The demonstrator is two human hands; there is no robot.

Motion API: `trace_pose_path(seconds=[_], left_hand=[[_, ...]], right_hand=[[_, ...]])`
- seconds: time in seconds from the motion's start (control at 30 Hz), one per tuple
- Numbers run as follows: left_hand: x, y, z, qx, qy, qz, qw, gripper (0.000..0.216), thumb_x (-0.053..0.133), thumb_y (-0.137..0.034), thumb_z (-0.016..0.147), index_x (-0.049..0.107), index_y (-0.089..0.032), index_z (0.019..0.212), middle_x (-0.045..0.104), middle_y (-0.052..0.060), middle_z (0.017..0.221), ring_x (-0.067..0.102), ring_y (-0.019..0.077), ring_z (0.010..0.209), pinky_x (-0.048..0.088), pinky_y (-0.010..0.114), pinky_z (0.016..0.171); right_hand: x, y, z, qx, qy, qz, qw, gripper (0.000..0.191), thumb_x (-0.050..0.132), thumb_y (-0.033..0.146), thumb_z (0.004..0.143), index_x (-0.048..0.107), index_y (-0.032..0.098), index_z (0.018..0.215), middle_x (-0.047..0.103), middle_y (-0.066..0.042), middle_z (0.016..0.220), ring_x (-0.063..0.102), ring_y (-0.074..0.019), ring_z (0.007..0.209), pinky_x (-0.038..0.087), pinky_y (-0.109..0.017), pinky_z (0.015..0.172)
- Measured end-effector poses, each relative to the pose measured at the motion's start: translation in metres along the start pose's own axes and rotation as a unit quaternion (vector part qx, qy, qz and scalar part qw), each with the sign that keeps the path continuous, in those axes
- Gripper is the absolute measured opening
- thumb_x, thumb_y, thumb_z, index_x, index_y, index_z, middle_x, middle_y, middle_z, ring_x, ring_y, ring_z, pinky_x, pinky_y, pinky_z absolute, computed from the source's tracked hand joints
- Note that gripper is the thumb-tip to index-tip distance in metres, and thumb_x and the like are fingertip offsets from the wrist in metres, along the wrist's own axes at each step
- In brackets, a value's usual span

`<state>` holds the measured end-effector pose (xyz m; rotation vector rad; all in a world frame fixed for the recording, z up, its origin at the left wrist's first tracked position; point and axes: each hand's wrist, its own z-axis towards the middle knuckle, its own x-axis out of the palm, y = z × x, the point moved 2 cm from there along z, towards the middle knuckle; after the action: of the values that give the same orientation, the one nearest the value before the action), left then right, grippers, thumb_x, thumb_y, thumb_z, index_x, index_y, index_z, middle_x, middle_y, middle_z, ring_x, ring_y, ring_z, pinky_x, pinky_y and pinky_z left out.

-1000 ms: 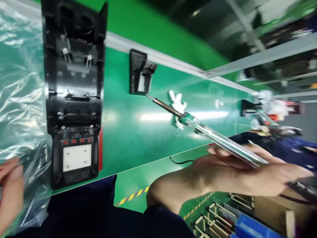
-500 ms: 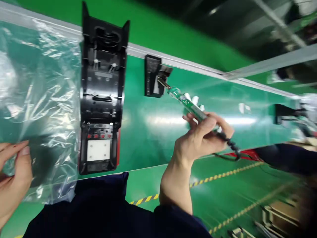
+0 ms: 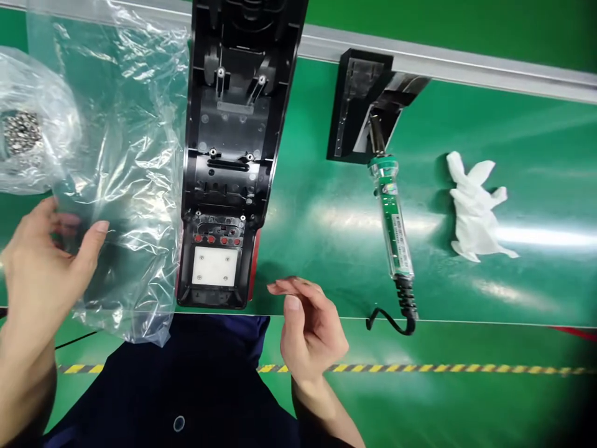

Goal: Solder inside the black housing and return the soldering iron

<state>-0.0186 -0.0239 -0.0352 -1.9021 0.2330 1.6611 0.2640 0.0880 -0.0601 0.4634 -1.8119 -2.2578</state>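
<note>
A: Item one: plastic bag (image 3: 135, 186), clear, flat on the green table (image 3: 317, 236), left of the black casing (image 3: 231, 155).
B: Handling?
A: Likely light, limp, slippery; best pinched at an edge. Left hand (image 3: 40, 264) spread, fingertips on it. Right hand (image 3: 310, 330) loosely curled, empty.
B: Counts?
A: One casing, one soldering iron (image 3: 392, 218) (tip in stand), one white glove (image 3: 473, 208).

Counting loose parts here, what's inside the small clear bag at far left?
The small clear bag holds a clump of tiny metal pieces; crinkled plastic blurs what kind they are.
</note>
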Motion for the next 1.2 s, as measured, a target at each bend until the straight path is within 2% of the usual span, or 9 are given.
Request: trace_pose_path(seconds=[0.13,0.23,0.4,0.6,0.77,0.87,0.93,1.07,1.2], left_hand=[[0.006,0.009,0.002,-0.051,0.013,-0.055,0.997,0.057,0.060,-0.062,0.066,0.066,-0.019,0.105,0.059,0.002,0.068,0.054,0.0155,0.060,0.042,0.029,0.065],[0.006,0.010,0.001,-0.029,-0.018,-0.156,0.987,0.032,0.064,-0.043,0.070,0.069,-0.019,0.089,0.062,0.000,0.071,0.051,0.0077,0.058,0.038,0.019,0.057],[0.004,0.006,-0.002,-0.013,-0.031,-0.237,0.971,0.025,0.067,-0.030,0.071,0.068,-0.014,0.090,0.065,0.005,0.076,0.062,0.0121,0.068,0.047,0.020,0.064],[0.003,0.001,-0.003,0.025,0.004,-0.277,0.961,0.019,0.066,-0.028,0.073,0.066,-0.014,0.085,0.067,0.005,0.076,0.064,0.0108,0.067,0.051,0.015,0.063],[0.015,0.014,0.005,-0.009,0.057,-0.336,0.940,0.034,0.065,-0.029,0.072,0.063,-0.019,0.104,0.067,0.003,0.079,0.064,0.0125,0.065,0.052,0.016,0.057],[0.021,0.021,0.011,-0.023,0.082,-0.365,0.927,0.044,0.065,-0.030,0.072,0.060,-0.022,0.115,0.068,0.004,0.081,0.064,0.0143,0.065,0.052,0.018,0.057],[0.023,0.024,0.013,-0.031,0.098,-0.375,0.921,0.048,0.064,-0.031,0.071,0.059,-0.023,0.119,0.068,0.003,0.081,0.064,0.0140,0.066,0.052,0.017,0.058],[0.024,0.024,0.012,-0.052,0.126,-0.360,0.923,0.056,0.062,-0.038,0.070,0.055,-0.029,0.124,0.068,0.002,0.077,0.063,0.0144,0.061,0.050,0.015,0.052],[0.029,0.019,0.015,-0.088,0.185,-0.439,0.875,0.059,0.062,-0.039,0.070,0.051,-0.037,0.128,0.069,-0.001,0.081,0.064,0.0146,0.063,0.051,0.013,0.056]], right_hand=[[0.000,0.003,0.009,-0.028,-0.003,-0.011,1.000,0.027,0.045,-0.002,0.089,0.056,0.012,0.110,0.057,-0.007,0.089,0.058,-0.0130,0.084,0.051,-0.028,0.076],[0.003,0.007,0.011,-0.036,0.004,-0.027,0.999,0.022,0.045,-0.002,0.089,0.055,0.010,0.105,0.057,-0.006,0.086,0.058,-0.0127,0.082,0.050,-0.027,0.072],[0.007,0.010,0.015,-0.069,0.038,-0.123,0.989,0.015,0.050,-0.002,0.086,0.054,0.008,0.096,0.058,-0.007,0.088,0.057,-0.0117,0.086,0.050,-0.023,0.074],[0.011,0.026,0.049,-0.172,0.036,-0.281,0.943,0.009,0.056,0.001,0.086,0.056,0.008,0.091,0.056,-0.005,0.088,0.053,-0.0081,0.079,0.043,-0.019,0.070],[0.046,0.044,0.095,-0.254,0.075,-0.440,0.858,0.020,0.044,0.004,0.090,0.061,0.009,0.101,0.054,-0.004,0.101,0.047,-0.0139,0.087,0.041,-0.027,0.076],[0.076,0.047,0.120,-0.204,0.169,-0.535,0.802,0.034,0.030,0.006,0.094,0.057,0.010,0.115,0.049,-0.006,0.112,0.041,-0.0209,0.100,0.034,-0.034,0.087],[0.092,0.050,0.132,-0.149,0.239,-0.576,0.768,0.040,0.022,0.005,0.094,0.058,0.008,0.111,0.048,-0.011,0.109,0.038,-0.0258,0.103,0.031,-0.039,0.090],[0.107,0.059,0.146,-0.148,0.291,-0.621,0.712,0.031,0.032,0.007,0.093,0.063,0.008,0.097,0.048,-0.012,0.105,0.043,-0.0262,0.102,0.036,-0.041,0.090],[0.110,0.065,0.158,-0.140,0.354,-0.658,0.650,0.016,0.047,0.013,0.094,0.060,0.007,0.100,0.051,-0.008,0.097,0.049,-0.0181,0.098,0.045,-0.036,0.091]])
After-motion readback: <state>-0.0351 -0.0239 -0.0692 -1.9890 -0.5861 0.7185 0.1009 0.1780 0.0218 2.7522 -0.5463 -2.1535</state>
